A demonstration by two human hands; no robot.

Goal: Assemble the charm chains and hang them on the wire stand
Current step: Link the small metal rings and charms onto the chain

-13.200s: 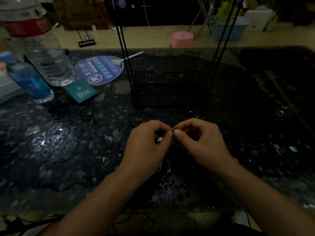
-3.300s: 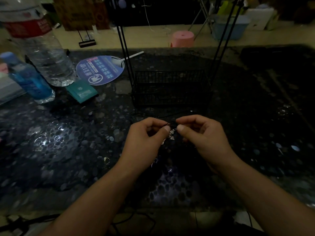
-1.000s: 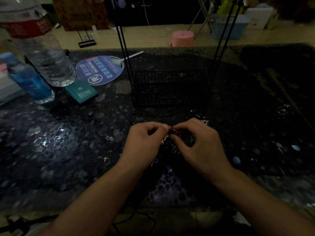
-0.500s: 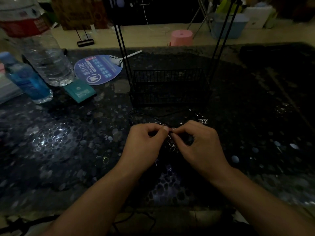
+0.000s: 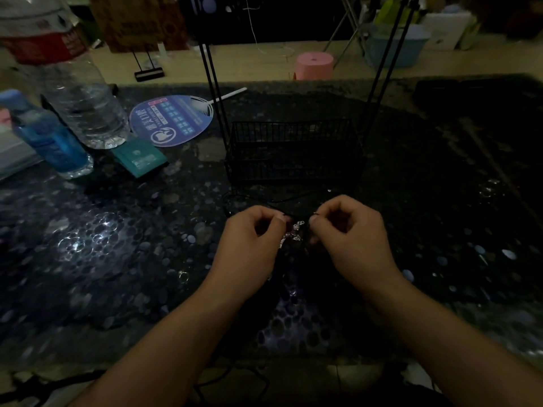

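At frame centre, a charm chain (image 5: pixel 294 234) is pinched between left hand (image 5: pixel 249 245) and right hand (image 5: pixel 351 239); nothing yet hung on stand (image 5: pixel 293 151).

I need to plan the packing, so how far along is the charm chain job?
Nothing looks finished: no chain shows on the black wire stand, though its top is out of view. In hand: the left hand and right hand pinch a small silver charm chain between them. Left: finishing this chain and hanging it.
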